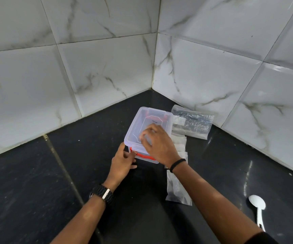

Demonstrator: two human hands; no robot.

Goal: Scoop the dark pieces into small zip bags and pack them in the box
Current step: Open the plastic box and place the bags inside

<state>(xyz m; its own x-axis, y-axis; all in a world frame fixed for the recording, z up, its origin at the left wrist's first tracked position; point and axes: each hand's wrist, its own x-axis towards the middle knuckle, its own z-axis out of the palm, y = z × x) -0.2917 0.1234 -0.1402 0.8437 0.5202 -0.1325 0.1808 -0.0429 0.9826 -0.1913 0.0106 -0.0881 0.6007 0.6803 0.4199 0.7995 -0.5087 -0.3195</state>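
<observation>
Box [143, 127] of clear, light, slippery-looking plastic sits lidded in the far counter corner, your left hand [122, 162] gripping its near-left corner by the red latch, your right hand [157, 143] resting loosely curled on the lid, zip bags [177, 187] just right.

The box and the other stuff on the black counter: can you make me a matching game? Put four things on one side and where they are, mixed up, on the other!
Things:
1. box
2. white spoon
3. big bag of dark pieces
4. watch

Places:
A. on the left wrist
B. alone at the right, nearest the camera
C. under the right hand, lid on
D. by the tiled wall, right of the box

Pairs: 1-C, 2-B, 3-D, 4-A
</observation>
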